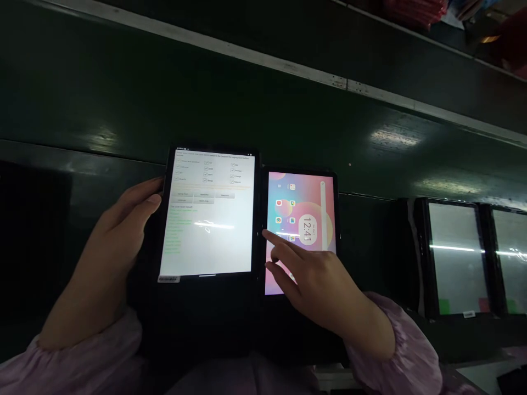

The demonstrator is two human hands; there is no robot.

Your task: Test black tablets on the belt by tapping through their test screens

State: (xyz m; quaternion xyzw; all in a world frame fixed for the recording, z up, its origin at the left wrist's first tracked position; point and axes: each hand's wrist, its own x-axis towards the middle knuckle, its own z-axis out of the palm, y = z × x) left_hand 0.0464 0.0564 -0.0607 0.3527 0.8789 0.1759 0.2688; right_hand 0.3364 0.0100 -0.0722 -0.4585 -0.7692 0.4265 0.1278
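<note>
A tablet (209,230) is tilted up toward me, its lit white screen showing rows of checkboxes, grey buttons and green text. My left hand (117,230) grips it by the left edge, thumb at the front and the other fingers partly hidden behind. Right beside it is a second tablet (307,192) with a colourful home screen, app icons and a clock reading 12:41. Over that screen is my right hand (313,274), index finger stretched to the first tablet's right edge and the other fingers bent. Whether the fingertip presses the edge I cannot tell. A small barcode label (168,279) is at the first tablet's lower left corner.
On the dark green bench (230,99), two more tablets stand at the right: one tablet (457,258) with green and red corner stickers, another tablet (513,258) cut off by the frame. A pale metal strip (288,66) crosses behind. Red bundled items (418,11) lie at top right.
</note>
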